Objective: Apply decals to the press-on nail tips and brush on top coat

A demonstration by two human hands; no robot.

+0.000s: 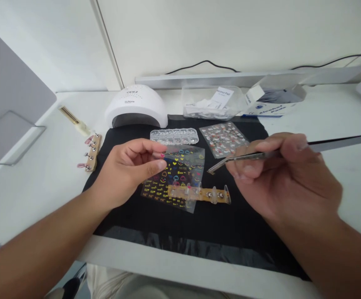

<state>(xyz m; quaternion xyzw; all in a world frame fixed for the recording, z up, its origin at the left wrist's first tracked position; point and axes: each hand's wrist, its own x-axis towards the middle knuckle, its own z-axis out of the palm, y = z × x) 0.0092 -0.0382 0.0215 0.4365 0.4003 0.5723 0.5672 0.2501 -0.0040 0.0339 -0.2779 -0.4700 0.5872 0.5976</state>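
Observation:
Between thumb and fingers, my left hand (133,170) pinches the upper left part of a clear nail sticker sheet (180,170) printed with colourful smileys and yellow words. My right hand (286,178) grips a pair of metal tweezers (242,157), whose bent tips point left, a little apart from the sheet's right edge. Below and partly behind the see-through sheet lies a wooden nail display stand (211,194) with clear nail tips on metal knobs. Another sticker sheet (225,139), with white and orange figures, rests on the black mat (130,224) between my hands.
A white nail lamp (136,106) stands at the back left. Beside it are a clear rhinestone case (174,136), a plastic box (213,104) of white packets and an open alcohol pad box (273,101). A second nail stand (93,153) and a brush-like item (74,120) lie left.

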